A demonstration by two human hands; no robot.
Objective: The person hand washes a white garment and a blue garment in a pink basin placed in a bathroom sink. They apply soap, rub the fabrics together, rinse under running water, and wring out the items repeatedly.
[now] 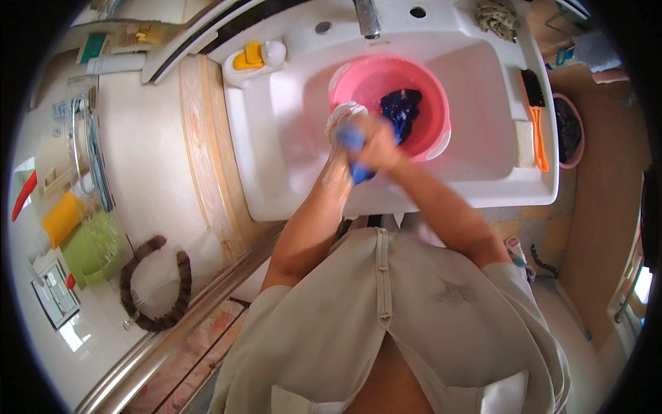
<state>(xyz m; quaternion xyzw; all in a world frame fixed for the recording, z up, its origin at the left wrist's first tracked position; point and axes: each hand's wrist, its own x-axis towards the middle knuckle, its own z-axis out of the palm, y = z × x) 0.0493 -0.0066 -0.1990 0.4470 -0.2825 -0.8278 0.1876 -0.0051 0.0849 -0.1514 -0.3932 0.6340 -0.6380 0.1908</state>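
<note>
My left hand (pixel 345 118), covered in white suds, is over the left rim of a pink plastic basin (pixel 437 98). My right hand (pixel 381 142) presses against it, blurred by motion. A wet blue cloth (pixel 362 173) is bunched between both hands and hangs below them. Suds also streak my left forearm. Inside the basin lies a dark blue cloth (pixel 403 106) with specks of foam on it. The basin stands in a white ceramic sink (pixel 279 145), under a metal faucet (pixel 368 20).
An orange-handled brush (pixel 537 124) and a pale soap-like block (pixel 524 144) rest on the sink's right ledge. A soap dish with a yellow piece (pixel 249 56) stands at left. A crumpled cloth (pixel 497 19) lies at the back right corner. Beyond is a pink tub (pixel 579 142) holding dark cloth.
</note>
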